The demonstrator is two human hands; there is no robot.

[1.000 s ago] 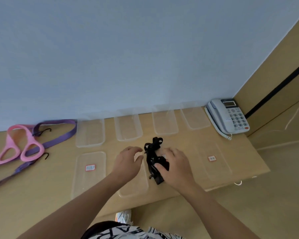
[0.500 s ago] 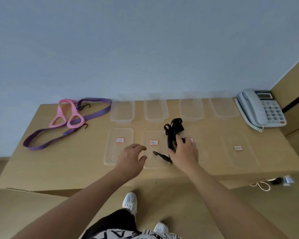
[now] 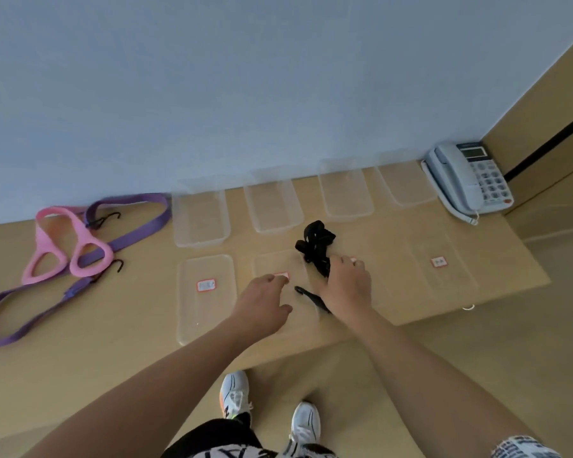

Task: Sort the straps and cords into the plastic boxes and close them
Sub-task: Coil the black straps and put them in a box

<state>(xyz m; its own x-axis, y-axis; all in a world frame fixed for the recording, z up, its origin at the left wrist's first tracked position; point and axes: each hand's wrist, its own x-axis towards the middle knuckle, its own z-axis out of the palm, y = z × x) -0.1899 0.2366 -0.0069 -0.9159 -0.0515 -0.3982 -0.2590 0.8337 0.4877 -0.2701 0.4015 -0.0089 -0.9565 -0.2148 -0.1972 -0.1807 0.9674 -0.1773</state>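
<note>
Head view: wooden desk (image 3: 394, 236) against blue wall (image 3: 245, 77); right fingers (image 3: 346, 261) grip black strap (image 3: 315, 242), left fingers (image 3: 273, 280) loose

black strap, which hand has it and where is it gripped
The right hand grips the black strap near its middle; the bunched loops stick out above, a loose end trails below. The left hand holds nothing.

Strap (image 3: 315, 246) in the right hand (image 3: 346, 285): black. Strap along the desk's (image 3: 80, 352) left edge (image 3: 133, 226): purple, with black hooks. Handles (image 3: 67, 249) lying on it: pink. Boxes (image 3: 201, 219) at the back edge and lids (image 3: 205, 299) in front: clear; lid labels white, red-bordered. Desk: tan wood. Phone (image 3: 468, 180), back right corner: pale grey. Wall: light blue. Shoes (image 3: 235, 393): white.
</note>
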